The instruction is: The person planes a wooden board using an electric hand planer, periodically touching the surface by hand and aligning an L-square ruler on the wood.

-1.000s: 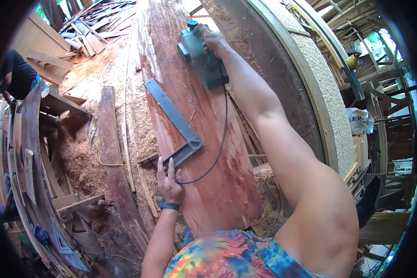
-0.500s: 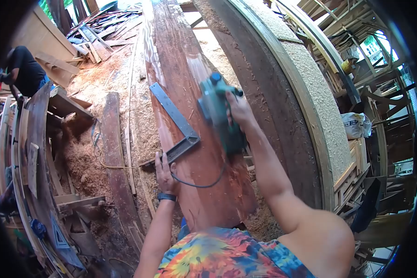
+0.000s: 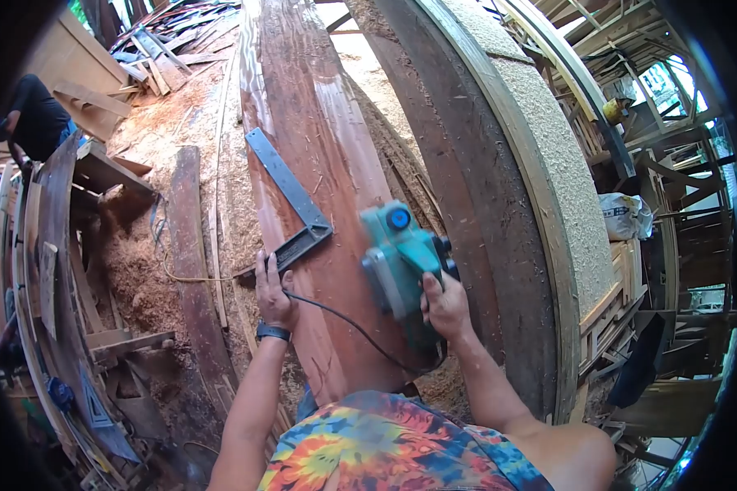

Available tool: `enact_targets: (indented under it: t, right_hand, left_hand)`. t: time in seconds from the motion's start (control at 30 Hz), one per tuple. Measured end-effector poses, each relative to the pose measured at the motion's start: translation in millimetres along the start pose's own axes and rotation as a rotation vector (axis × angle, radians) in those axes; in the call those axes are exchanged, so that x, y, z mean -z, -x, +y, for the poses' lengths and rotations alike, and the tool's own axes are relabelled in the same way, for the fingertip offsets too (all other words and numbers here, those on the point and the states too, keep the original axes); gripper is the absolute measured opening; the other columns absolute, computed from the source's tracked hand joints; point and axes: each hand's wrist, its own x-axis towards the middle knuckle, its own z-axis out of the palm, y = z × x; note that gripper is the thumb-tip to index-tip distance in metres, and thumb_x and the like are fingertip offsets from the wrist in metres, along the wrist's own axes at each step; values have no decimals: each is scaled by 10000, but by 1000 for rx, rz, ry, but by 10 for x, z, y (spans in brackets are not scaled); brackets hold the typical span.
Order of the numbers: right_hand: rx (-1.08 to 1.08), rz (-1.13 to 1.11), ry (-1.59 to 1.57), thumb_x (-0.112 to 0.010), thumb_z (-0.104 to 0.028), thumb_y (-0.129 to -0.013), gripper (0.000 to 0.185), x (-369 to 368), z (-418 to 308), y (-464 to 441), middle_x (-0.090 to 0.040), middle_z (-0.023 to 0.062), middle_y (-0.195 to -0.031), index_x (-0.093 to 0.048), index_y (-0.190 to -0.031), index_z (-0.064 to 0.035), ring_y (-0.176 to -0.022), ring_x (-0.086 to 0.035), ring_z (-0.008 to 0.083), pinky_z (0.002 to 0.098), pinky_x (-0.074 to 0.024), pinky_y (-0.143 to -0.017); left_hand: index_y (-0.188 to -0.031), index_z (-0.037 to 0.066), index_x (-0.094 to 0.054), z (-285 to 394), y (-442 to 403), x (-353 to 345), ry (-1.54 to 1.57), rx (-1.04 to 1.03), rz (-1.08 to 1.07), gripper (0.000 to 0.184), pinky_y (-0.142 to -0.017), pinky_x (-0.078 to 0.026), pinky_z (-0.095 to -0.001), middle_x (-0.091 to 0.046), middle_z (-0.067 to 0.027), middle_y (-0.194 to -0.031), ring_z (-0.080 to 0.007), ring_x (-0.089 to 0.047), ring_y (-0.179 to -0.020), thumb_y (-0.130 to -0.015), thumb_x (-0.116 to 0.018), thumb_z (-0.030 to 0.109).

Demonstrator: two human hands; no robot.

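Observation:
My right hand (image 3: 445, 306) is wrapped round the rear handle of a green power planer (image 3: 404, 254), which sits over the right edge of a long reddish plank (image 3: 327, 164). The planer is slightly blurred. A black cord (image 3: 348, 321) runs from it across the plank to my left hand (image 3: 275, 293). That hand rests at the plank's left edge with its fingers stretched out, against the dark stock of a metal square (image 3: 290, 184). The square lies on the plank, its blade pointing up and left.
Dark boards (image 3: 483, 204) run along the right, beside a shavings-covered strip (image 3: 549, 147). A white sack (image 3: 626, 217) lies farther right. Wood shavings (image 3: 139, 270) and stacked planks (image 3: 53, 245) fill the left. A person in dark clothing (image 3: 39, 119) is at the far left.
The planer and my right hand have come down the plank toward my body, and that arm is now bent. My left hand stays by the square. The view has shifted slightly.

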Motion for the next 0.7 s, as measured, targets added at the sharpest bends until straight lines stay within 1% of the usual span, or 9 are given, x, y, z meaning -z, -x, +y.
enact_targets:
  t: [0.13, 0.2, 0.27, 0.33, 0.4, 0.53, 0.6, 0.67, 0.7]
  right_hand:
    - [190, 64, 79, -552, -556, -1003, 586, -295, -264, -1179, -576, 27, -593, -644, -785, -20, -516, -569, 136, 343, -455, -510]
    - [124, 62, 14, -565, -535, -1003, 572, -507, -657, -1742, -596, 39, -599, -668, -806, -8, -503, -578, 138, 342, -456, -493]
    - [152, 8, -81, -582, -599, -971, 567, -703, -862, -2429, -527, 22, -568, -580, -812, -54, -426, -504, 118, 302, -403, -402]
    - [157, 5, -62, -589, -602, -964, 570, -826, -1213, -2912, -526, 27, -577, -581, -803, -55, -433, -505, 127, 312, -407, -403]
    - [172, 11, -71, -587, -530, -986, 576, -940, -1485, -3432, -584, 65, -590, -618, -719, -20, -445, -561, 167, 335, -442, -391]
    - [216, -4, -85, -595, -558, -971, 612, -1229, -1814, -4535, -562, 87, -604, -616, -768, 20, -438, -543, 194, 373, -463, -419]
    - [209, 39, -74, -609, -594, -954, 593, -1374, -2053, -4918, -572, 73, -684, -617, -818, -17, -532, -549, 164, 344, -457, -446]
    - [232, 20, -83, -603, -602, -955, 605, -1451, -2108, -5483, -579, 78, -695, -629, -833, -10, -550, -553, 165, 335, -472, -469]
    - [200, 25, -77, -595, -620, -953, 612, -1464, -2191, -5457, -569, 65, -695, -617, -857, -16, -558, -543, 155, 330, -478, -482]
  left_hand:
    - [-1418, -29, -500, -7, 8, -3, -14, 5, -12, 464, -1131, -386, -493, -400, -273, -1527, -462, -433, -1379, -1021, -544, 207]
    - [-1449, -4, -478, -6, 5, 18, -45, -3, -28, 468, -1136, -389, -467, -382, -255, -1548, -441, -431, -1393, -1029, -529, 196]
    - [-1440, -12, -482, -8, 2, 18, -39, -6, -25, 481, -1128, -393, -485, -388, -266, -1538, -457, -432, -1385, -1019, -550, 210]
    - [-1418, -23, -499, 10, -9, 31, -34, 8, -24, 488, -1125, -387, -511, -403, -276, -1522, -473, -436, -1370, -1007, -573, 231]
    - [-1438, 2, -493, -45, 17, 10, -42, -5, -25, 523, -1111, -410, -508, -399, -266, -1530, -469, -441, -1370, -978, -618, 216]
    - [-1433, 30, -522, -24, -10, 27, -49, 7, -26, 539, -1073, -459, -505, -405, -264, -1530, -467, -482, -1341, -934, -666, 173]
    - [-1427, 39, -534, -22, -16, 16, -81, -2, -16, 541, -1059, -473, -506, -407, -263, -1530, -467, -498, -1328, -922, -677, 170]
    - [-1438, 58, -528, -46, -10, 12, -61, 33, -23, 571, -1041, -492, -495, -399, -265, -1535, -465, -512, -1317, -899, -696, 141]
    - [-1451, 60, -515, -32, -12, 10, -61, 30, -13, 586, -1040, -497, -484, -388, -264, -1542, -462, -513, -1318, -897, -695, 118]
